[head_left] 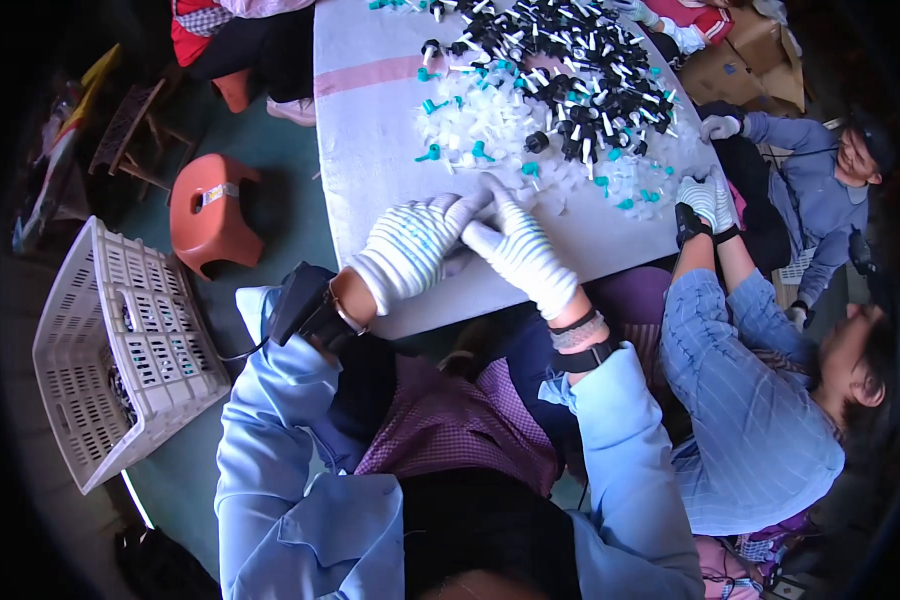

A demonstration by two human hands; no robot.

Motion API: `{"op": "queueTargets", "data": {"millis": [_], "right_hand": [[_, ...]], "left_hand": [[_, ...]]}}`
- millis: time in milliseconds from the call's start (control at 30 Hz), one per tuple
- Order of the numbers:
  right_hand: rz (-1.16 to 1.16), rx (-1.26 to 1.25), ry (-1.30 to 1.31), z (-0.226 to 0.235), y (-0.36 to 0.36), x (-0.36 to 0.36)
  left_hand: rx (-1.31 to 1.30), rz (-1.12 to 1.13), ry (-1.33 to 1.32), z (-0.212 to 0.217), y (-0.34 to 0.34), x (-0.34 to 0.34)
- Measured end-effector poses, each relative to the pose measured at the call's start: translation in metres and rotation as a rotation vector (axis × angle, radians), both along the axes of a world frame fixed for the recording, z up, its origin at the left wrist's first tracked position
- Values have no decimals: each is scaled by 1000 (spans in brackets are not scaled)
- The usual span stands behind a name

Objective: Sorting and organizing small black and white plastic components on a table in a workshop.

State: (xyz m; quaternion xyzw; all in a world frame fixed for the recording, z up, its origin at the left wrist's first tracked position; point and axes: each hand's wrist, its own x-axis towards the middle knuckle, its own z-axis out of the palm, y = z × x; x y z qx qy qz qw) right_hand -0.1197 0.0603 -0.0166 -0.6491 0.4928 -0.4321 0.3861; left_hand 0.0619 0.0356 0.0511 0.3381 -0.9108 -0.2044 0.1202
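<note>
My left hand [410,248] and my right hand [523,250], both in white striped gloves with grey fingertips, meet above the near edge of the white table [370,150]. Their fingers are closed and pressed against each other. Anything between them is hidden by the gloves. Just beyond my fingertips lies a loose heap of small translucent plastic pieces [460,130]. Small green nozzle-like pieces [428,153] are scattered among them. Farther back, black plastic caps with white stems [585,120] are piled up.
A white plastic crate [160,330] with things inside stands at my left, near an orange stool [210,212]. To my right, a co-worker in a blue striped shirt [740,400] has gloved hands [705,198] at the table edge. Another person [810,180] sits beyond, near a cardboard box [745,60].
</note>
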Motion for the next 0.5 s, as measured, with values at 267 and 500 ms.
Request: {"op": "queueTargets", "data": {"millis": [267,500], "right_hand": [[-285,103,312,49,-5,-88],[-297,86,1222,21,-11,-102]], "left_hand": [[100,-7,306,-39,-11,-33],[502,251,710,-55,-16,-48]]}}
